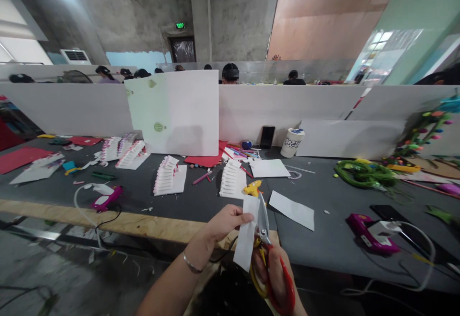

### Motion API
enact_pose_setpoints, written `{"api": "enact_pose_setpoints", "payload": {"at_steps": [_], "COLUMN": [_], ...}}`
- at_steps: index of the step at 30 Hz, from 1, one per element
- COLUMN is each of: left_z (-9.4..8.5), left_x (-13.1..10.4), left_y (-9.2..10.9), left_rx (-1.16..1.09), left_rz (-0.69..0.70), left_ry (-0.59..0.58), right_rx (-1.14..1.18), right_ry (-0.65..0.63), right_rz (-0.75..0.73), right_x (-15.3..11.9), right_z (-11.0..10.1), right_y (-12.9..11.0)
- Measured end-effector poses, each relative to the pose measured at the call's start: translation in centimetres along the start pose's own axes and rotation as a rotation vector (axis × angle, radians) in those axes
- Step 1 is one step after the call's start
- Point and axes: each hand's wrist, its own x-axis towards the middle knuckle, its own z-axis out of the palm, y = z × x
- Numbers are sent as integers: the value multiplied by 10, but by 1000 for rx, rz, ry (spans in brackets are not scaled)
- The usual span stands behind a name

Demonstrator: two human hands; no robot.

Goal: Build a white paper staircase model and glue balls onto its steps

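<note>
My left hand [229,222] pinches a narrow white paper strip [245,239] between thumb and fingers, above the table's front edge. Red-and-yellow-handled scissors [265,234] are gripped in my right hand [275,275], blades pointing away from me and lying along the strip's right side. Just beyond the strip is a yellow glue gun [252,188], partly over a white card with a row of white pieces [230,179]. A cut white sheet [292,209] lies to the right of the scissors.
Magenta power strips [370,234] with cables lie at both sides. Farther back are a paper cup [292,142], a phone [267,137], pens and red paper. Green stems [364,173] lie at the right. White partitions line the back, with people's heads beyond.
</note>
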Motion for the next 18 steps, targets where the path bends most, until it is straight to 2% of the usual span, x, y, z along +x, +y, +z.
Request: {"api": "enact_pose_setpoints", "payload": {"at_steps": [4,7,13,16,18], "left_z": [-12,-32,-74,-89,-95], "left_x": [1,4,12,15,16], "left_y": [-7,-10,-7,-6,-6], "left_rx": [-41,-97,-201,-213,-220], "left_rz": [-33,-7,52,97,112], "left_ry": [9,150,366,418,431], "right_rx": [67,-63,-612,-884,-983], "right_ry": [40,80,266,362,419], "right_rz": [8,3,-132,-68,-51], "right_x": [6,20,70,93,104], "right_z": [-6,-26,-105,-146,-168], "right_y": [-8,-19,-31,-30,-29]}}
